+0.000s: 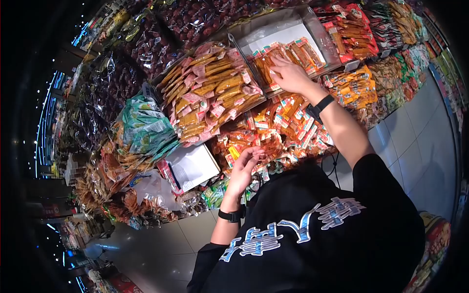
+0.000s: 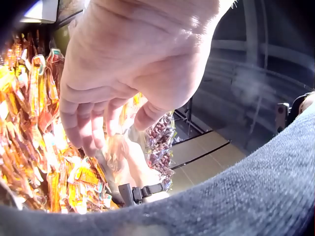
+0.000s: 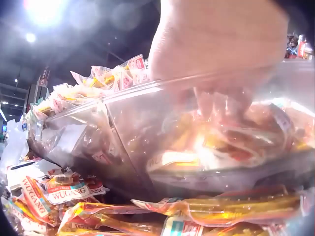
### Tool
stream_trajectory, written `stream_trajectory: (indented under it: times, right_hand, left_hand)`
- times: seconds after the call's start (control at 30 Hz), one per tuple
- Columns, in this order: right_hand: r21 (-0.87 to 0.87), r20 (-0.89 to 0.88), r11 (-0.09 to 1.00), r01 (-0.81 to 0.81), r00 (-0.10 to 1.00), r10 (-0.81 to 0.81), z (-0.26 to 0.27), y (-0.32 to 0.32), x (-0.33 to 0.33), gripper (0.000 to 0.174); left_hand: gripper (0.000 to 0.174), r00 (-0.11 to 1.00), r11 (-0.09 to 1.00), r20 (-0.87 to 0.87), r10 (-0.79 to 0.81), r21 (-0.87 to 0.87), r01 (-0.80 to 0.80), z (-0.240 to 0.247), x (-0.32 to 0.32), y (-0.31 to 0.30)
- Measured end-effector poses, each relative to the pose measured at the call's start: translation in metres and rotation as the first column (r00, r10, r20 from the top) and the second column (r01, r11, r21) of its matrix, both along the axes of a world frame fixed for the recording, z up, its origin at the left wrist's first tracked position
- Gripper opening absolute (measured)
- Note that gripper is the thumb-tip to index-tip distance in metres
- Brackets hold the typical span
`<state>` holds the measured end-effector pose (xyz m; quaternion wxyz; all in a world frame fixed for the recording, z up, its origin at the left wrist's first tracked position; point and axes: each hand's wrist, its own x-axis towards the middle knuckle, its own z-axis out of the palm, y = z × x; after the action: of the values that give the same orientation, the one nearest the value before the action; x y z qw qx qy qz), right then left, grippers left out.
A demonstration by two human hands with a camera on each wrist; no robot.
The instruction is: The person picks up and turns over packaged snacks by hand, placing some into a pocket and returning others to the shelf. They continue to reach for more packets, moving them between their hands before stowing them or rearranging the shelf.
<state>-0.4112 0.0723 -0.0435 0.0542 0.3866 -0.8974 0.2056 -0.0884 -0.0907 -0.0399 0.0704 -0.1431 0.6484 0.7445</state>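
In the head view the right hand reaches into a clear bin, its fingers resting on orange snack packets. Seen through the bin's wall in the right wrist view, the fingertips of the right hand touch the packets. The left hand is over the lower heap of orange packets, fingers loosely bent. In the left wrist view the left hand hangs above the packets with nothing visible between thumb and fingers.
Left of the bin stands a heaped bin of yellow-brown packets. Teal packets and a white box lie further left. Dark red bagged goods line the back. Tiled floor shows at the right.
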Motion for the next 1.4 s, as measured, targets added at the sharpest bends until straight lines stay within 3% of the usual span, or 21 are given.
stream_trajectory:
  times: [0.1,0.13,0.2,0.23,0.27,0.37,0.4,0.5,0.57,0.6,0.7,0.73,0.87,1.1,1.2,1.4]
  right_hand:
    - [-0.207,0.078,0.978,-0.027,0.996,0.044,-0.004,0.005,-0.007,0.036]
    - [-0.301,-0.028,0.954,-0.014,1.0,0.006,-0.006,0.001,-0.006,0.03]
    - [-0.456,-0.004,0.89,0.016,1.0,-0.021,0.002,0.005,0.005,0.025]
    - [-0.528,0.006,0.849,0.03,0.999,-0.032,0.008,0.006,0.011,0.023]
    - [-0.71,-0.043,0.704,0.021,0.996,-0.073,0.006,0.004,0.013,0.015]
    - [-0.766,-0.028,0.634,0.104,0.98,-0.195,0.029,0.029,0.037,0.013]
    - [-0.769,0.003,0.629,0.11,0.986,-0.168,0.032,0.038,0.048,0.01]
    - [-0.525,-0.247,0.836,-0.159,0.969,0.03,0.021,0.073,0.069,0.009]
    - [-0.317,-0.313,0.907,-0.277,0.933,0.176,0.002,0.084,0.08,0.005]
    - [-0.121,-0.233,0.956,-0.268,0.944,0.235,-0.018,0.095,0.08,0.016]
    - [-0.019,-0.303,0.981,-0.193,0.936,0.178,-0.031,0.094,0.082,0.044]
    - [0.127,-0.179,0.982,-0.14,0.97,0.162,-0.037,0.097,0.077,0.072]
    - [0.411,-0.064,0.898,-0.158,0.978,0.201,-0.033,0.09,0.055,0.088]
    - [0.506,0.013,0.851,-0.137,0.988,0.151,-0.032,0.071,0.041,0.09]
    - [0.388,-0.127,0.908,-0.156,0.967,0.221,-0.05,0.08,0.036,0.085]
    - [0.292,-0.132,0.905,-0.309,0.924,0.359,-0.062,0.098,0.025,0.07]
  left_hand:
    - [0.032,0.999,0.999,0.007,0.032,0.033,-0.033,-0.001,0.001,0.001]
    - [0.032,1.0,0.999,0.008,0.021,0.034,-0.022,-0.002,0.001,0.001]
    - [0.031,1.0,0.999,0.018,0.012,0.044,-0.013,-0.001,0.001,0.001]
    - [0.031,1.0,0.999,0.022,0.015,0.029,-0.015,0.002,0.002,0.002]
    - [0.032,1.0,0.999,0.019,0.017,0.042,-0.018,0.004,0.003,0.002]
    - [0.032,0.998,0.999,0.035,0.044,0.025,-0.045,0.01,0.009,0.002]
    - [0.031,0.999,0.998,0.019,0.039,0.039,-0.039,0.006,0.011,0.001]
    - [0.031,0.997,0.997,0.043,0.057,0.049,-0.059,-0.001,0.017,-0.002]
    - [0.03,0.997,0.998,0.046,0.055,0.035,-0.057,-0.008,0.018,-0.004]
    - [0.031,0.998,0.998,0.043,0.053,0.036,-0.054,-0.01,0.019,-0.004]
    - [0.031,0.999,0.999,0.027,0.03,0.034,-0.031,-0.014,0.019,-0.002]
    - [0.032,0.999,0.999,0.03,0.023,0.043,-0.024,-0.014,0.019,0.0]
    - [0.033,0.999,0.999,0.041,0.016,0.029,-0.017,-0.014,0.024,0.005]
    - [0.03,0.992,0.995,0.083,0.096,-0.001,-0.096,-0.016,0.037,0.017]
    - [0.031,0.985,0.99,0.1,0.139,0.0,-0.14,-0.017,0.041,0.028]
    - [0.033,0.976,0.983,0.162,0.146,0.09,-0.162,-0.021,0.037,0.056]
